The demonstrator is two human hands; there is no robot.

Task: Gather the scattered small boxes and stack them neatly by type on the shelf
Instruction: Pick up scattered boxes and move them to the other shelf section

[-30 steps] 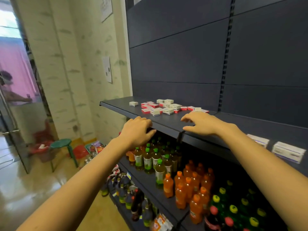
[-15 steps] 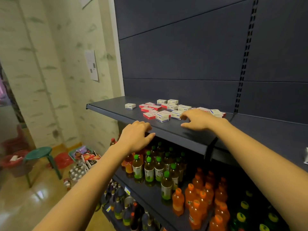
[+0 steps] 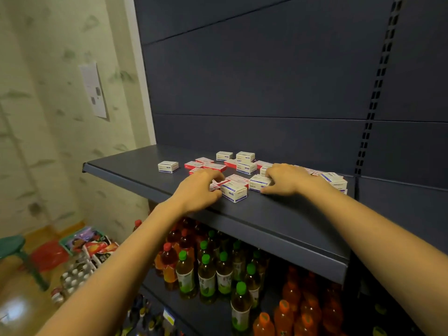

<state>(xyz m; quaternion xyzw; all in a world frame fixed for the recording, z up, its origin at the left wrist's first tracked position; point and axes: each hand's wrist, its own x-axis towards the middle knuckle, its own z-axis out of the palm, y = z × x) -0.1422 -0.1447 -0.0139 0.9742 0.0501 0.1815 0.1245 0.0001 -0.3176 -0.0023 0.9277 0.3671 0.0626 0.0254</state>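
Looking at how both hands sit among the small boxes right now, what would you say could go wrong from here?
1. The white-and-blue box lies near the shelf's front edge; a nudge from the left hand might tip it onto the bottles below.
2. The red boxes overlap the white ones, so the right hand may gather mixed types.

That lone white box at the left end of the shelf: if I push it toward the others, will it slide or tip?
The lone white box lies flat and low, so it would probably slide rather than tip. It looks like thin card, likely light and easily dented. The shelf looks smooth, so a hard shove might overshoot.
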